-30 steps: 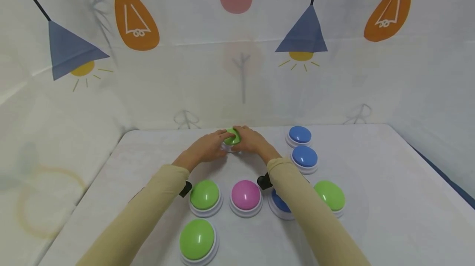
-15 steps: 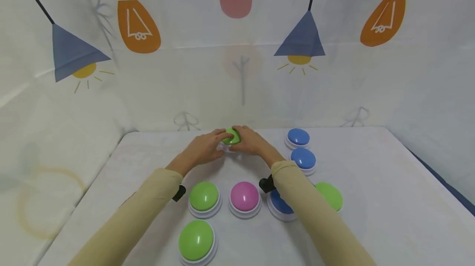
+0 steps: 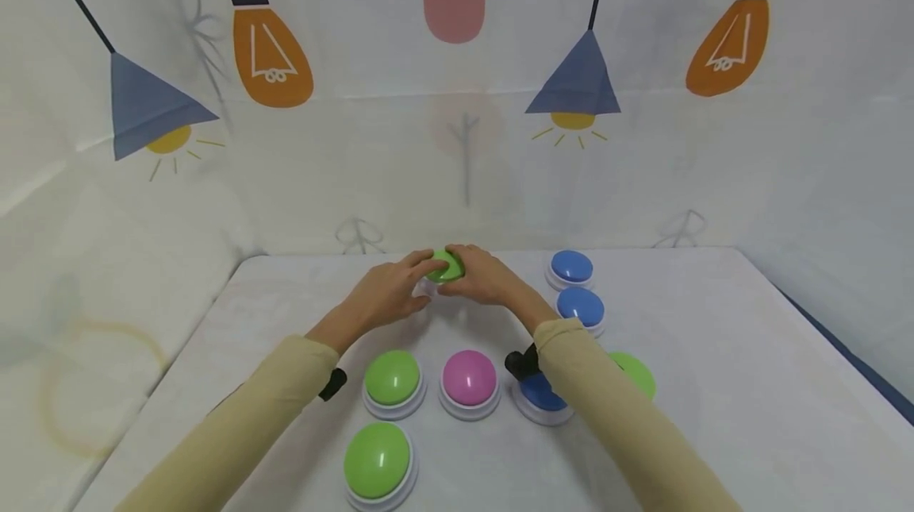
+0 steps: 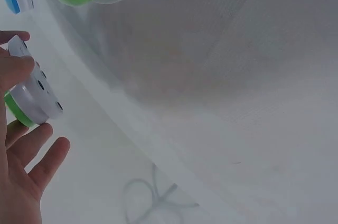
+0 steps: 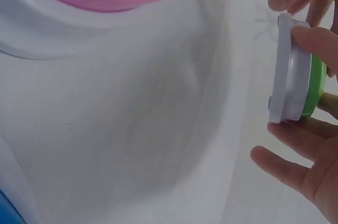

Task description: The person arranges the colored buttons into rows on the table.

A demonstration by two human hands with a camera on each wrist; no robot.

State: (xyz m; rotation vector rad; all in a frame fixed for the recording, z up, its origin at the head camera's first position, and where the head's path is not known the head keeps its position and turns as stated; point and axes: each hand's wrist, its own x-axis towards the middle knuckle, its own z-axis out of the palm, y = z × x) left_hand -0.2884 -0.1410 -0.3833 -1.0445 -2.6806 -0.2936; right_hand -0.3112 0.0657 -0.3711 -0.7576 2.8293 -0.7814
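Observation:
At the far side of the table, my right hand [image 3: 485, 275] holds a green dome push button [image 3: 448, 266]. Its thumb presses the near side of the white base [image 5: 294, 71] and its fingers lie along the right side. The button is raised and tilted, so its underside with small feet shows in the left wrist view. Opposite it is my left hand [image 3: 382, 294], its fingers touching the green dome while its thumb stands apart from the base. In the left wrist view the left hand [image 4: 26, 171] has its fingers spread beside the button.
Nearer me sit a pink button [image 3: 469, 379], two green ones [image 3: 392, 379] [image 3: 377, 460], and a blue one [image 3: 543, 394] partly under the right forearm. Two blue buttons [image 3: 571, 267] [image 3: 581, 307] stand at far right. Another green button [image 3: 634, 373] is half hidden. A patterned cloth [image 3: 400, 171] hangs behind.
The green button has tilted, its white base now mostly out of sight in the head view. My left thumb has drawn away from it, and both forearms have spread slightly outward.

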